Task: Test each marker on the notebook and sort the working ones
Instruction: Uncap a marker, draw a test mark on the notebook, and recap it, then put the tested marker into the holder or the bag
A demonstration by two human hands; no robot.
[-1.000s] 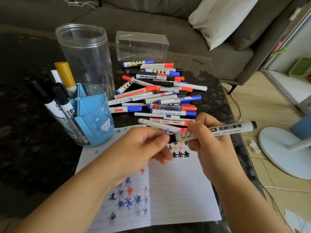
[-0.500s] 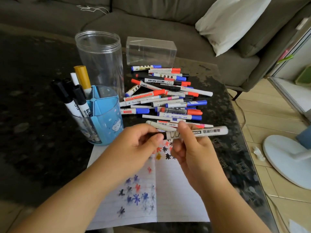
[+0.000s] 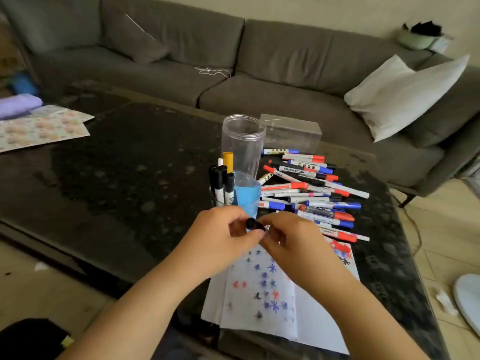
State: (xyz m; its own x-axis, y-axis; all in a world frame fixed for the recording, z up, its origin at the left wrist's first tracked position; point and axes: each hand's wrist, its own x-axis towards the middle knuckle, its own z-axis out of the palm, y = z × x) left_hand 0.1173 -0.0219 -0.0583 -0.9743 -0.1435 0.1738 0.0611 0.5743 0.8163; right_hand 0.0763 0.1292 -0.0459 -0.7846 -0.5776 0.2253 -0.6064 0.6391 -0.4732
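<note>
My view has swung left and up; the marker point(image 3: 255, 224) has turned end-on, and my left hand point(image 3: 223, 237) and right hand point(image 3: 291, 237) both pinch it above the notebook point(image 3: 262, 294). The blue holder point(image 3: 245, 196), clear jar point(image 3: 242, 141) and marker pile point(image 3: 311, 188) crowd the desk point(image 3: 130, 178) behind.

Notebook point(image 3: 306, 320) near front of counter point(image 3: 124, 178); marker pile point(image 3: 311, 193) behind; pen cup point(image 3: 245, 196) left of pile; jar point(image 3: 242, 141), box point(image 3: 292, 133) beyond.
</note>
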